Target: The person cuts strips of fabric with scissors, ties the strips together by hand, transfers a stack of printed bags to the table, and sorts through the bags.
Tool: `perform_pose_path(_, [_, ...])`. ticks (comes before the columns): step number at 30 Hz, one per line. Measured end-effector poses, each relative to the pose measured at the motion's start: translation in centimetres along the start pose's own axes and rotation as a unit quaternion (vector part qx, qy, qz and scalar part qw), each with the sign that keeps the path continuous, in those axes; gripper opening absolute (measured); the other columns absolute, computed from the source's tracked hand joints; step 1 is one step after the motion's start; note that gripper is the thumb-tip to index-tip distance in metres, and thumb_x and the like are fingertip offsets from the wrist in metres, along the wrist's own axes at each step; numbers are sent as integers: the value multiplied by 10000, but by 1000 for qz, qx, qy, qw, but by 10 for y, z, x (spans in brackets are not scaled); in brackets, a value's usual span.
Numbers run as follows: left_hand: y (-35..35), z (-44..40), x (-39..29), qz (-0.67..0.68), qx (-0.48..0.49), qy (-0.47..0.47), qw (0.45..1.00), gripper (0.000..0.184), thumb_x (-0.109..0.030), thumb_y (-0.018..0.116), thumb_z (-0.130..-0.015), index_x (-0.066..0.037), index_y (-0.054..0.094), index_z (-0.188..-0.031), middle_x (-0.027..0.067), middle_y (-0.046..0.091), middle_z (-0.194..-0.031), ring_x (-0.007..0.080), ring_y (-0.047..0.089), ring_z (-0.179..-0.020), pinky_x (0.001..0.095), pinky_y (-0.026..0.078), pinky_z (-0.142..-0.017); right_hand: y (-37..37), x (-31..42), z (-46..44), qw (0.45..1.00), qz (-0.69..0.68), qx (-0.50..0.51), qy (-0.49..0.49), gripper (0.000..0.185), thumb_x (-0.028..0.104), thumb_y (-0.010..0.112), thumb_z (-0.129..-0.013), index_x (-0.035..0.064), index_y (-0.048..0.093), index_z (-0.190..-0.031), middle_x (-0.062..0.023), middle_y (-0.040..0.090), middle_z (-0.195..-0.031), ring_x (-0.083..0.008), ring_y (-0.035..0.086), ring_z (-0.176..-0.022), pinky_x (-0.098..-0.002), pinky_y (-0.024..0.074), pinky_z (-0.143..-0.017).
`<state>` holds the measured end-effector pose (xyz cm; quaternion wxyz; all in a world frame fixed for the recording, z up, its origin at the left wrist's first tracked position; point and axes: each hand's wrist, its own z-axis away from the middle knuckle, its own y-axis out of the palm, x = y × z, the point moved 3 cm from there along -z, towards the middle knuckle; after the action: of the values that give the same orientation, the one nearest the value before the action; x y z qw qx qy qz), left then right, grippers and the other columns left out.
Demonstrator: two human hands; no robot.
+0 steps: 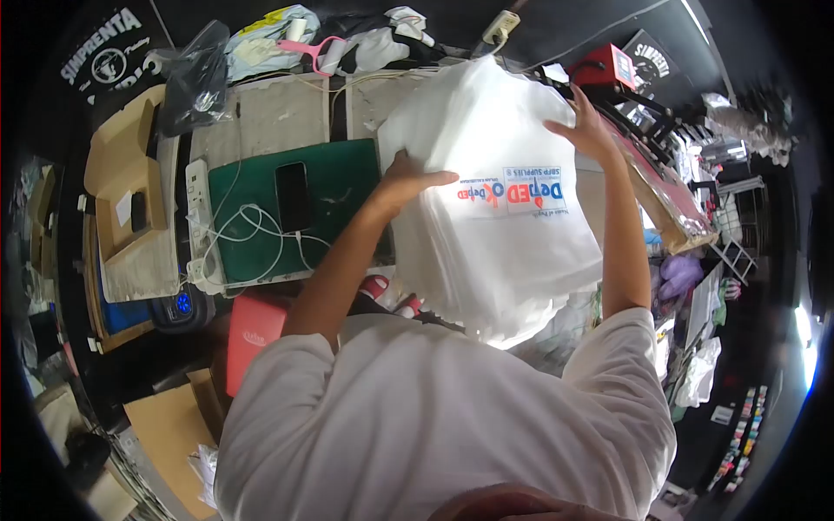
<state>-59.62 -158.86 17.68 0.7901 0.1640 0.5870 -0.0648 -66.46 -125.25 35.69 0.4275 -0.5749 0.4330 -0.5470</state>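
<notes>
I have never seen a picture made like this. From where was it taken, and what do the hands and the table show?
There is no machine: a camera on the person's head looks forward and down, so their white shirt fills the bottom. The left hand seems to grip one edge of a stack of white printed sheets; the right hand is spread at the opposite edge. To the left, a dark phone lies on a green mat, beside a power strip.

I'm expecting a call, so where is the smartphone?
In the head view, left of centre: the smartphone lies on the green mat, between the white power strip and the left hand.
</notes>
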Motion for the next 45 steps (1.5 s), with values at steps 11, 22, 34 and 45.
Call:
perform_pose_path(11, [18, 35, 0, 174, 79, -89, 978, 711, -179, 820, -751, 60, 488, -1334, 151, 611, -1182, 253, 601, -1087, 355, 481, -939, 46, -21, 196, 717, -554, 211, 367, 562, 380, 762, -841, 9, 650, -1248, -130, 681, -1177, -218, 650, -1054, -351, 494, -957])
perform_pose_path(22, [31, 41, 25, 305, 109, -144, 935, 561, -254, 621, -897, 71, 501, -1337, 223, 608, -1263, 325, 605, -1133, 416, 462, -1010, 23, 19, 216, 631, -681, 124, 349, 330, 80, 689, -864, 13, 665, -1186, -140, 656, -1212, -209, 656, -1065, -315, 520, -953])
perform_pose_path(34, [110, 81, -120, 251, 163, -67, 952, 543, -280, 617, -851, 76, 552, -1255, 201, 634, -1166, 307, 626, -1062, 397, 495, -948, 9, -8, 289, 588, -755, -90, 275, 391, 261, 728, -875, 10, 680, -1172, -116, 714, -1076, -202, 684, -930, -314, 540, -880])
perform_pose_path(45, [256, 220, -242, 48, 328, -38, 943, 640, -394, 589, -851, 51, 498, -1302, 209, 592, -1181, 285, 602, -1074, 360, 508, -873, 19, 5, 516, 440, -803, -374, 148, 594, 467, 639, -927, 30, 576, -1324, -127, 651, -1226, -222, 644, -1074, -350, 521, -945])
